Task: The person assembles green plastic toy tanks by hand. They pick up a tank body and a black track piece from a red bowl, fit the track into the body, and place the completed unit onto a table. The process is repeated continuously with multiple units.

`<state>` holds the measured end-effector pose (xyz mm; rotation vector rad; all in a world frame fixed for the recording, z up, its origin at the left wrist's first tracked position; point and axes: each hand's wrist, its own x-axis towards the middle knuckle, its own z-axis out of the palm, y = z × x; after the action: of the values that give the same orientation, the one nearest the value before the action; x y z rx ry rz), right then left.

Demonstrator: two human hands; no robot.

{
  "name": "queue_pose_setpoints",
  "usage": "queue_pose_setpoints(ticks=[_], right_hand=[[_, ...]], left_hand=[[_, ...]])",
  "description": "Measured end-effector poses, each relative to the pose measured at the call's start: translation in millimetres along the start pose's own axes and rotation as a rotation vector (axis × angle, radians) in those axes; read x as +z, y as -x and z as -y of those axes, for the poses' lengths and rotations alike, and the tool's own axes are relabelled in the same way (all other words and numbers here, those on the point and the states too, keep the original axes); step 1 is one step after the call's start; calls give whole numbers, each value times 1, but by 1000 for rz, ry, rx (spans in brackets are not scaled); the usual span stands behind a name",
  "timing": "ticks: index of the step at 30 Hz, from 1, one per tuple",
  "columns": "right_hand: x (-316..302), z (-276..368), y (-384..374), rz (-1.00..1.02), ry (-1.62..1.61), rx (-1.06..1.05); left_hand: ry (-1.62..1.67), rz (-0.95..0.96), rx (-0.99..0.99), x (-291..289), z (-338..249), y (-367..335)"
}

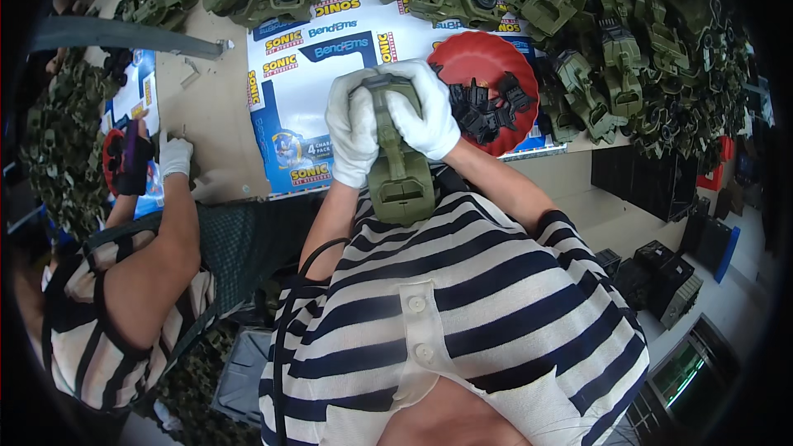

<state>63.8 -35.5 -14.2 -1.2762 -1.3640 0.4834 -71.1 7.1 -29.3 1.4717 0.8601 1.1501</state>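
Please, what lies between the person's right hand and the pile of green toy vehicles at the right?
The head view shows a red plate bearing black parts between the right hand and those green toy vehicles.

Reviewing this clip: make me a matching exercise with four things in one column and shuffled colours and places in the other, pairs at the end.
Things:
1. Held toy vehicle
2. Dish
3. Small parts
4. Gloves

Colours and places:
A. White, on the left hand and right hand
B. Black, lying in the dish
C. Olive green, clasped between two hands
D. Red, beside the right hand

Pairs: 1-C, 2-D, 3-B, 4-A
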Motion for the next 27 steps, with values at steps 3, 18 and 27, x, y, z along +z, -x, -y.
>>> queue_pose_setpoints(ticks=[3, 18, 27], right_hand=[[19, -16, -9, 14, 86, 169], [-114, -100, 4, 456, 976, 740], [-136, -116, -41, -58, 802, 370]], left_hand=[[123, 5, -153, -12, 23, -19], [-961, 547, 168, 111, 65, -147], [-917, 550, 235, 123, 95, -161]])
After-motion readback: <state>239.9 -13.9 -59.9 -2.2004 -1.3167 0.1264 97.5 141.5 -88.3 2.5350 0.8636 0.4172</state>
